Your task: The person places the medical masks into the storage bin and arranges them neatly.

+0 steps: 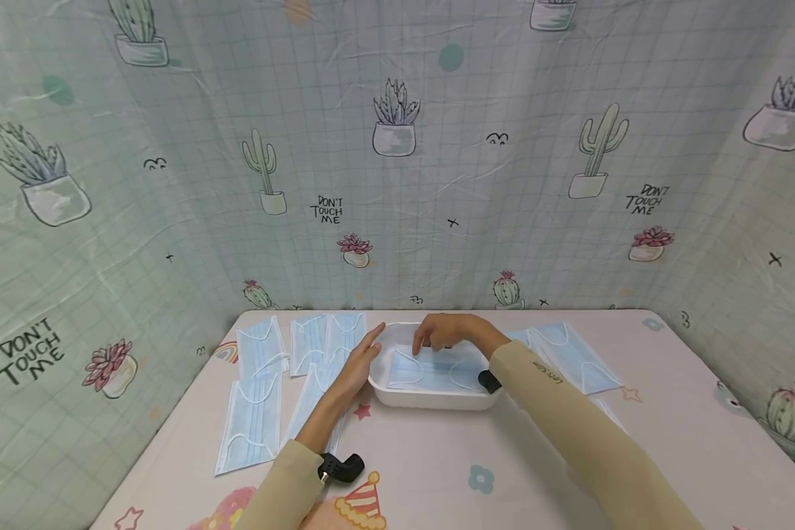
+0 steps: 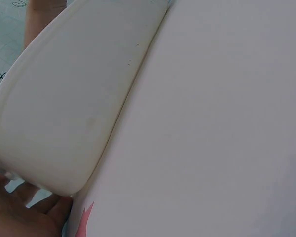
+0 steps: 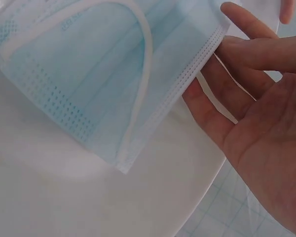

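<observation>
Left hand (image 2: 27, 215) partly behind tub (image 2: 64, 108)

A pale blue pleated face mask (image 1: 437, 377) lies before me inside an upright white tub (image 1: 433, 400), long sides running with the tub's near rim, white ear loops curving over its surface. My round-cornered tub sits toward the desk's (image 1: 430, 464) far edge, roughly midway between its corners.
</observation>
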Demonstrator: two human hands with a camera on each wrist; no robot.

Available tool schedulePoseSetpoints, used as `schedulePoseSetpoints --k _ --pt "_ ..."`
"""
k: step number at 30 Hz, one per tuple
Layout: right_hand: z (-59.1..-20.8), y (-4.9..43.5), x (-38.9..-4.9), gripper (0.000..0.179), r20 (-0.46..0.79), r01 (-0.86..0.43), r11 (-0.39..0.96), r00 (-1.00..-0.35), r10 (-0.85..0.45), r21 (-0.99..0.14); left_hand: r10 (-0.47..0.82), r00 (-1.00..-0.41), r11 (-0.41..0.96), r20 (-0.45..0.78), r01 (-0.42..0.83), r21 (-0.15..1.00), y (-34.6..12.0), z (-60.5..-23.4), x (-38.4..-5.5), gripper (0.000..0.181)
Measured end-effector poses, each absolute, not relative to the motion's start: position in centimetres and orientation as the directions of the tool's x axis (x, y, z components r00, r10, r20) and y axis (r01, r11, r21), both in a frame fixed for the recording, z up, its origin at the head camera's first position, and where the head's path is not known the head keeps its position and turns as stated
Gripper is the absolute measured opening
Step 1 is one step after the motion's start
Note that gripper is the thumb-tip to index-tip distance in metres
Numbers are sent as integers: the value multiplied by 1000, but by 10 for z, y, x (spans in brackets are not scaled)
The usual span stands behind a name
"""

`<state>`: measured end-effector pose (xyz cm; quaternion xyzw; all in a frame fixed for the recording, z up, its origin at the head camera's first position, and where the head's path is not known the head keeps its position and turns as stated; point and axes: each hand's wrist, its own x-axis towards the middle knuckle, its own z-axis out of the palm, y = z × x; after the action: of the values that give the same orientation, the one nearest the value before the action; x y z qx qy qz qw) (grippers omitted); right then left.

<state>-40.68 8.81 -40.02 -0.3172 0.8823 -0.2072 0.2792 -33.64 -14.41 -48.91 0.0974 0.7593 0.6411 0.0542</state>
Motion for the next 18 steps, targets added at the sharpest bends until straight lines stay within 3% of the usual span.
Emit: schedulePoseSetpoints --k 18 --pt "-399 91 -402 42 -351 -407 706 -657 -667 -580 214 -976 164 42 79 983 -144 -489 -337 51"
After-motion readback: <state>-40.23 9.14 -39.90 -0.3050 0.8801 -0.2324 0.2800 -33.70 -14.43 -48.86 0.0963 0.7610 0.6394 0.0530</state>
